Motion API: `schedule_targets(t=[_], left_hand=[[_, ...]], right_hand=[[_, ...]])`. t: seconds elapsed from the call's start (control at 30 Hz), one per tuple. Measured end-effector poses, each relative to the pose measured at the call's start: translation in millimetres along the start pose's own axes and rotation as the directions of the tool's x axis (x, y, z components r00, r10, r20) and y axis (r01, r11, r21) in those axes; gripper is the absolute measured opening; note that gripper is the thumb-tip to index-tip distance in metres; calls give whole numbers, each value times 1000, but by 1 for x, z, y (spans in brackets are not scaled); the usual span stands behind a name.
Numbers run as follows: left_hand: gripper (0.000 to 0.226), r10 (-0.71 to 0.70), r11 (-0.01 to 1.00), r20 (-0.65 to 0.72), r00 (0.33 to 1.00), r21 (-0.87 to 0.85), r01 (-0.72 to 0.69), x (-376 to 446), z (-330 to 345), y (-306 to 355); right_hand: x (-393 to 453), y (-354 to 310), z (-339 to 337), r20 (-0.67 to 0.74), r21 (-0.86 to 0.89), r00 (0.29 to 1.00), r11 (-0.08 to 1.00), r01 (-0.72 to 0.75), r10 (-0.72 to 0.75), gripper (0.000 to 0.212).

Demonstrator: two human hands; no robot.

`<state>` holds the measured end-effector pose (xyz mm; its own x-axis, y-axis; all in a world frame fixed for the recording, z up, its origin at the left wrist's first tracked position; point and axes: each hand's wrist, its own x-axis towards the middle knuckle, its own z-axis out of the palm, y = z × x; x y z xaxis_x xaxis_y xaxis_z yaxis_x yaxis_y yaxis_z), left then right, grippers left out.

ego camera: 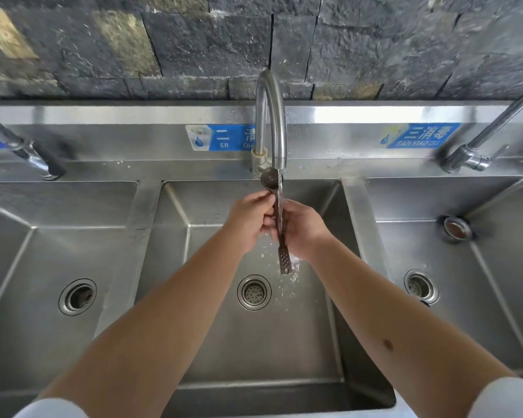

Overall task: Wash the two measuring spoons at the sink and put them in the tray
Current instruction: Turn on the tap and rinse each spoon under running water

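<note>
A dark brown measuring spoon (283, 260) with a long perforated handle is held upright under the running tap (271, 122) over the middle sink basin (254, 342). Its round bowl (270, 178) points up, just below the spout. My left hand (249, 220) grips the upper handle from the left. My right hand (302, 227) closes on the handle from the right. Water runs down the spoon and splashes off its lower end. A second spoon and a tray are not in sight.
Three steel basins sit side by side, each with a drain: left (77, 296), middle (254, 292), right (421, 286). A small round metal cup (457, 229) lies in the right basin. Other taps stand at far left (27, 149) and far right (480, 146). A dark stone wall rises behind.
</note>
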<state>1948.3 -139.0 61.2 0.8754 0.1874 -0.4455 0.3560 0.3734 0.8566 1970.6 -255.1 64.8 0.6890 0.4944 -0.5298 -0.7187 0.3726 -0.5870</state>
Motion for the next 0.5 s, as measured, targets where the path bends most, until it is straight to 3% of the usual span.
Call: schedule_targets(t=[0.33, 0.43, 0.5], left_hand=[[23, 72, 997, -71, 995, -20, -74, 18, 0, 27], [18, 69, 998, -56, 996, 3, -69, 16, -1, 16], [18, 57, 998, -51, 997, -1, -57, 13, -2, 2]], right_hand=[[13, -16, 22, 106, 9, 990, 996, 94, -95, 25], [7, -6, 15, 144, -96, 981, 985, 144, -129, 19], [0, 6, 6, 85, -242, 984, 955, 173, -157, 11]])
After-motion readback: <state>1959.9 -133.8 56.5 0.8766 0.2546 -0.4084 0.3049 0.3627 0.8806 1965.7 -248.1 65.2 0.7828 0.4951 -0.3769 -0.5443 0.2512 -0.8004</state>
